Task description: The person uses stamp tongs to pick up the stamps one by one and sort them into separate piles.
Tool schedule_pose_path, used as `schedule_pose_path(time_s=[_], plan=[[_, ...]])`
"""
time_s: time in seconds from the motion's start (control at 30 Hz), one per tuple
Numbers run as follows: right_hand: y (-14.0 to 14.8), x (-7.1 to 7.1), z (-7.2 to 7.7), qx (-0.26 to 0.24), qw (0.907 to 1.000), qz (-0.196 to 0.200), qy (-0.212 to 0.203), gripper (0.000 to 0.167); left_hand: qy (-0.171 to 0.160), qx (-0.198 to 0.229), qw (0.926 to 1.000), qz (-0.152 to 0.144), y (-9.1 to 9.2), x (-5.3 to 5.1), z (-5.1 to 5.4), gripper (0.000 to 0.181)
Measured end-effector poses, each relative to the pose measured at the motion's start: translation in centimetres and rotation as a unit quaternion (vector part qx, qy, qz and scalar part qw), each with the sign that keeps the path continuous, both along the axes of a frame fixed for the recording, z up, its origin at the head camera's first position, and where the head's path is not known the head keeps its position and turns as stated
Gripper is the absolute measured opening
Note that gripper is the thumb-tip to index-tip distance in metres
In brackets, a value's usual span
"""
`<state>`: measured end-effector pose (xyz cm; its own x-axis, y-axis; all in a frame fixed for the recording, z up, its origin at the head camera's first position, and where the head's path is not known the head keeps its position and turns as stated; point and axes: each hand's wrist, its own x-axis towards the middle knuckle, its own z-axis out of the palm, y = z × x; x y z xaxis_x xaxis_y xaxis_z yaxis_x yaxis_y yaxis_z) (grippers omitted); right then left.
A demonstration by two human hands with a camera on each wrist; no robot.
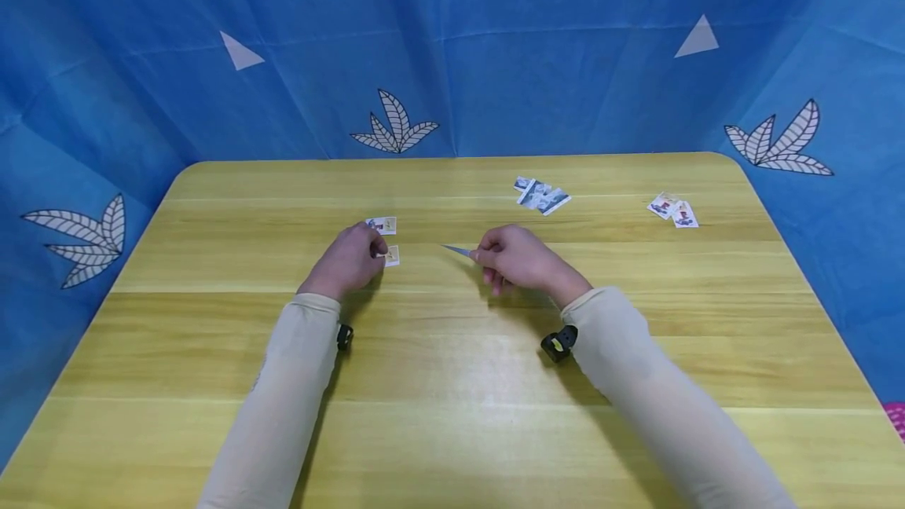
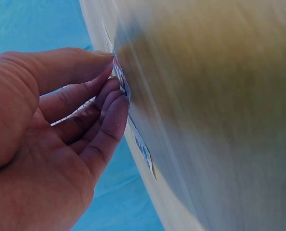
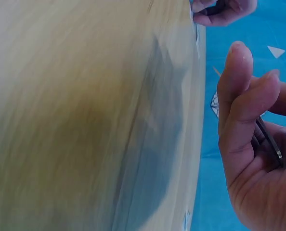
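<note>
Near card lies on the table, pinched by thumb and fingertips of the left hand; far card at its twelve o'clock. A pointed tool aims toward nine o'clock, pinched in the right hand. Overlapping prints lie at that hand's one o'clock, a card pair between two and three.

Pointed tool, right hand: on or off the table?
Off: right hand grips the pointed tool; right wrist view shows blue backdrop between its tip and the tabletop.
</note>
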<state>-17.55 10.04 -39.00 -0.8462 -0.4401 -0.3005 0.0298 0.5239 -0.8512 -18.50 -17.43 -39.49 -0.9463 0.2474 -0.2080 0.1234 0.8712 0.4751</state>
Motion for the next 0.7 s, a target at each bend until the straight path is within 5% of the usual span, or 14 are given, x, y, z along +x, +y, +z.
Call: schedule_pose_path(time_s=[0.7], plan=[[-3.0,-0.4,-0.6,0.001,0.9993,0.036,0.006,0.028,0.013,-0.001,0.9999,-0.002,0.0,0.1,-0.1,0.012]])
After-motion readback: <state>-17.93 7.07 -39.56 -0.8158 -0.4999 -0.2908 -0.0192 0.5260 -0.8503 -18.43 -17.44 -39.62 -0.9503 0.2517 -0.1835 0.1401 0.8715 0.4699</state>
